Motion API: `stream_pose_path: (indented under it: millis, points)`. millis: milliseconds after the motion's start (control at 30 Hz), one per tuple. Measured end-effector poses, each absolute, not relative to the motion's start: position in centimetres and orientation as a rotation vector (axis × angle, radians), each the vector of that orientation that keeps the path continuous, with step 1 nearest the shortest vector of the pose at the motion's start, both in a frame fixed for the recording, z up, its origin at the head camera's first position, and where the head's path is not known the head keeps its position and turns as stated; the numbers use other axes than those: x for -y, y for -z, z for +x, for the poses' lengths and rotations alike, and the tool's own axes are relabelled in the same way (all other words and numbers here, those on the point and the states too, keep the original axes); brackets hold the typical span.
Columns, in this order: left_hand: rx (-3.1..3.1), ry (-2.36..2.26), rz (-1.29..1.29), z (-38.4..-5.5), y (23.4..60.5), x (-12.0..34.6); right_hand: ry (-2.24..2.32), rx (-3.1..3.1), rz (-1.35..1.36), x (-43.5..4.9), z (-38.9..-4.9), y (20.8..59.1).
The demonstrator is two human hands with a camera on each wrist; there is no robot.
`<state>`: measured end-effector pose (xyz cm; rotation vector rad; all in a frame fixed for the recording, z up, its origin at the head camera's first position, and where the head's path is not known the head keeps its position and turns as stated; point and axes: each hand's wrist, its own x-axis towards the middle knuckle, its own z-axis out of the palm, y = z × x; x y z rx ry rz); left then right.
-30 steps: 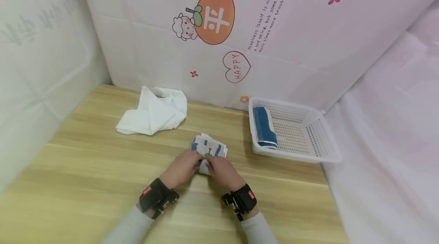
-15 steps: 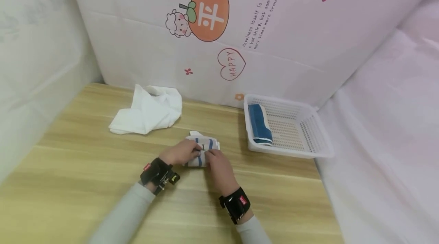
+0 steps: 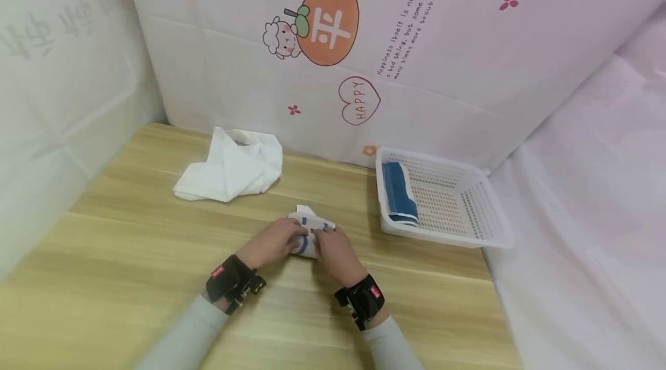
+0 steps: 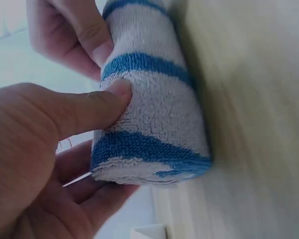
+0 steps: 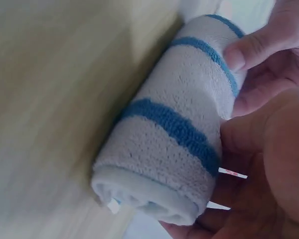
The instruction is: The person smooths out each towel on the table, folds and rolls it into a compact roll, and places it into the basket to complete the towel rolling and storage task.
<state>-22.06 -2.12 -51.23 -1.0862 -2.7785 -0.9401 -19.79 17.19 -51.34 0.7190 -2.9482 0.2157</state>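
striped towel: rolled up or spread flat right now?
Rolled, perhaps not fully: both wrist views show the striped towel as a cylinder with layered ends; in the head view, a pale corner sticks out beyond it.

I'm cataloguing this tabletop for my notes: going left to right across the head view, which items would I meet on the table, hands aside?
Crumpled white cloth → rolled striped towel → white basket, with a blue towel inside along its left side.

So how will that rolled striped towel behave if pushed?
The striped towel would probably roll, being a rounded bundle lying sideways. Its looped pile looks soft, so it may squash. With no tie visible, it could unroll.
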Motion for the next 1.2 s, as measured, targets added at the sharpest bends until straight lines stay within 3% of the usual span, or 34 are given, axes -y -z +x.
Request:
stream_pose_path:
  millis: [400, 667, 900, 1200]
  points:
    - [2.918, 1.092, -1.208, -26.9, 50.4, 3.5, -0.254, 2.815, 0.717, -15.5, -19.7, 51.0]
    - [2.774, 1.042, -1.106, -24.2, 50.5, 2.8, -0.438, 2.95, 0.757, -17.3, -21.6, 51.5]
    - [2.843, 0.929, -1.148, -21.6, 50.7, 2.6, -0.882, 3.096, 0.807, -18.2, -20.4, 51.9]
    - [2.98, 1.091, -1.054, -23.3, 51.7, 1.7, -0.5, 2.928, 0.738, -17.9, -17.5, 51.0]
